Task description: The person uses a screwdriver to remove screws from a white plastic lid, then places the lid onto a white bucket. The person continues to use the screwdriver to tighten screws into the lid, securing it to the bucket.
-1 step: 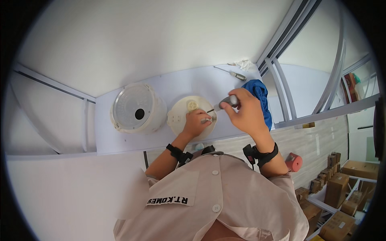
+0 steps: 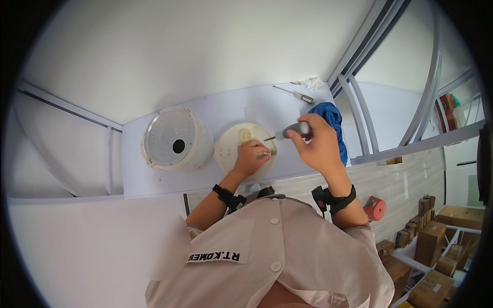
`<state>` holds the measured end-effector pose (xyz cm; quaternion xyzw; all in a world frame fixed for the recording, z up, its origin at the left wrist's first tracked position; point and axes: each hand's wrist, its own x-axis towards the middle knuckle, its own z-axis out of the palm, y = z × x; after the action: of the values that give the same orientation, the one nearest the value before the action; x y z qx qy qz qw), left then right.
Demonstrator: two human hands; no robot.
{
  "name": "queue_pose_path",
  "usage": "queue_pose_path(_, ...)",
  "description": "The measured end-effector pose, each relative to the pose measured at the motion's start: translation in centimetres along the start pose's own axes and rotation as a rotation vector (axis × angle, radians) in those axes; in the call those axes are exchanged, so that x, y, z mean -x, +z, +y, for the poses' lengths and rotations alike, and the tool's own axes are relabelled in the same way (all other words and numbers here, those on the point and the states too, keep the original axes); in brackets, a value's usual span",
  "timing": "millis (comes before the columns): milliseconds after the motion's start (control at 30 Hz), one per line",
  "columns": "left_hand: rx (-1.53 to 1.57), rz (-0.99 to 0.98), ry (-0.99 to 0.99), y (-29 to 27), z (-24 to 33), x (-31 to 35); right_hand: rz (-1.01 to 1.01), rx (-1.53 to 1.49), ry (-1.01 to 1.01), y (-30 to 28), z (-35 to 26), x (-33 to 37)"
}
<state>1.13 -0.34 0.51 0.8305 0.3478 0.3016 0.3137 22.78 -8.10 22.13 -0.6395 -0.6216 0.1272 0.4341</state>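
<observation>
Screwdriver [image 2: 295, 131], grasped by right hand [image 2: 321, 142], has edged rightward, likely pausing work; left hand [image 2: 250, 158] over round cream lid [image 2: 227, 142], grip unclear.

Your right hand [image 2: 318, 142] grips a grey-handled screwdriver [image 2: 296, 131], its shaft pointing left from your grip towards the round cream lid [image 2: 226, 143], whether touching it you cannot tell. Left of that grip, your left hand [image 2: 250, 158] rests on the lid, fingers beside a small metal piece [image 2: 264, 154], with a pale spoked disc [image 2: 246, 135] just beyond. Further left stands a white tub [image 2: 202, 145]; beyond the screwdriver grip lies a second screwdriver [image 2: 305, 97], and a blue cloth [image 2: 329, 112] bunches just right.
</observation>
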Motion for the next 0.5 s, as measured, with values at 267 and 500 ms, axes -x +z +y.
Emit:
queue_pose_path(267, 0.036, -0.095, -0.010, 0.3, 0.9, 0.2, 0.214, -0.224, 0.322, 2.5, 12.9, 6.0)
queue_pose_path(500, -0.118, -0.324, -0.018, -2.4, 6.0, 0.5, 0.192, -0.249, 0.430, 5.8, 16.6, 10.0)
